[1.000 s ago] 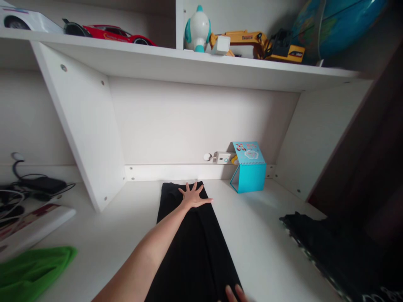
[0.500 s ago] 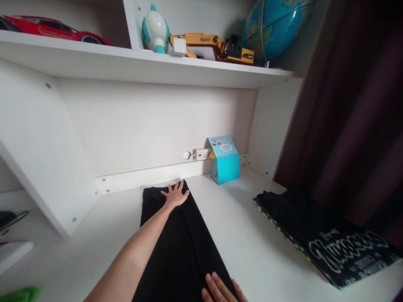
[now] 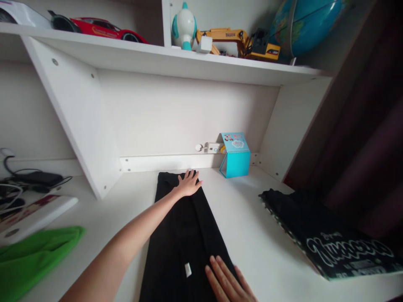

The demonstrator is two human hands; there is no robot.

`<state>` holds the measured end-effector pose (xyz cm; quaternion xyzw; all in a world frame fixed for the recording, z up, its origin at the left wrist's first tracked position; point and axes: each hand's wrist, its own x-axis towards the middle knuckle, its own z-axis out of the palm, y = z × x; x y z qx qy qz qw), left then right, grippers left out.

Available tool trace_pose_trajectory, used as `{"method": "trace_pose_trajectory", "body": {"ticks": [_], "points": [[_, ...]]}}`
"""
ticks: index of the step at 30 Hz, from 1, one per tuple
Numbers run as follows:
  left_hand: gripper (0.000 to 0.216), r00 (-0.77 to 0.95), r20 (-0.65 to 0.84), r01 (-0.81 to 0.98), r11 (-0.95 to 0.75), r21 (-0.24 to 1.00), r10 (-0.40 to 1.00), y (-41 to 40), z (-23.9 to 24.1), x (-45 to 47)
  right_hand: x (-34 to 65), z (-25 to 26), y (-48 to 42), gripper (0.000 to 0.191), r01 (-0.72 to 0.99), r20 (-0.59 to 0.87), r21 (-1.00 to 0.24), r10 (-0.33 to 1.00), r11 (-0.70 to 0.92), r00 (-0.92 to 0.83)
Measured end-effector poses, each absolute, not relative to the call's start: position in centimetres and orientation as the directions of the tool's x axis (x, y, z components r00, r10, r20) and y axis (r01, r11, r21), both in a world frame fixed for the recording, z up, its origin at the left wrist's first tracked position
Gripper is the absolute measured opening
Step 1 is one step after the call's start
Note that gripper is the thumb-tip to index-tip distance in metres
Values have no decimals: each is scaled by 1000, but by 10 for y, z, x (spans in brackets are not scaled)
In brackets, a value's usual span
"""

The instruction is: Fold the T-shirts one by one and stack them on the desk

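Note:
A black garment (image 3: 179,226), folded into a long strip, lies flat on the white desktop, its far end near the back board. My left hand (image 3: 189,183) rests on that far end with the fingers spread, toward the right corner. Down at the near right edge of the cloth, my right hand (image 3: 226,281) lies flat, its fingers stretched out and partly past the edge; the wrist is out of frame. A small white tag (image 3: 188,269) shows on the cloth between my forearm and right hand. My left forearm crosses over the garment's left side.
Another dark garment with white lettering (image 3: 349,251) lies folded at right. A blue desk calendar (image 3: 237,163) stands at the back beside a socket (image 3: 213,147). At left are a green cloth (image 3: 40,256), a white box-like item (image 3: 47,214) and cables. A shelf (image 3: 220,63) with toys overhangs.
The view has turned left, bringing more of the green cloth and cables into sight. A white tag now shows on the garment. Both hands stay on the cloth in nearly the same places.

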<state>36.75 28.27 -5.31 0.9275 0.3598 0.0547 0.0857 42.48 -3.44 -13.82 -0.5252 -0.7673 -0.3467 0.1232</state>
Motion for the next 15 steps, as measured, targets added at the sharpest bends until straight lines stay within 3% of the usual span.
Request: {"method": "trace_pose_trajectory", "body": {"ticks": [3,7,11,15], "points": [[70,700,83,687,-701,191,709,275,-49,329,427,-131,-38,50,903,480,327,775,278,-412],[62,580,-55,802,-558,213,812,277,-69,281,420,-127,-43,70,932,443,150,820,331,-362],[55,549,-104,826,-520,219,829,268,-72,271,413,-111,-50,81,933,379,84,855,349,-354],[67,662,-78,739,-630,240,746,214,-31,263,421,-95,-63,89,920,295,-11,881,391,-371]]}}
